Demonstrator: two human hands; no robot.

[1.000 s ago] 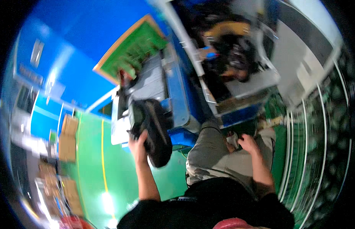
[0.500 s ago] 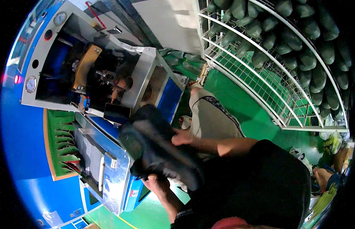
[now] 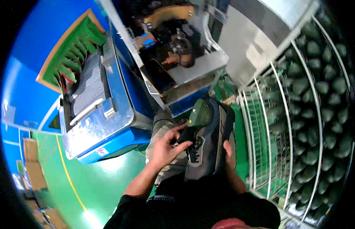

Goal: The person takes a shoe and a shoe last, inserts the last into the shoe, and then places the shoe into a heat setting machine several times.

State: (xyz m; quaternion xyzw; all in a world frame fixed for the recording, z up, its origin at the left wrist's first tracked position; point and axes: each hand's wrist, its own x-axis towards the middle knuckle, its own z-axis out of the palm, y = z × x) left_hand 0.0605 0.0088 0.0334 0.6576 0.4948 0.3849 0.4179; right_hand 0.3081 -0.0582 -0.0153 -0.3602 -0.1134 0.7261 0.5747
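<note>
A dark grey and black lace-up shoe (image 3: 210, 152) is held in front of my body, its black laces facing up and left. From its upper end pokes a dark green shoe last (image 3: 201, 113). My left hand (image 3: 168, 149) pinches the black tongue or collar beside the laces, thumb lying over it. Against the sole side rests my right hand (image 3: 229, 152), its fingers mostly hidden under the shoe.
A machine (image 3: 219, 61) with a grey frame stands ahead. To the left is a blue and metal unit (image 3: 124, 110) with a white handle; green pieces sit in a wooden frame (image 3: 51, 70) behind it. On the right, a white wire rack (image 3: 275, 126) holds many dark green lasts.
My view has turned to the right, bringing the rack closer. The shoe has turned so its laces show, and my left hand has shifted up to the tongue area.
</note>
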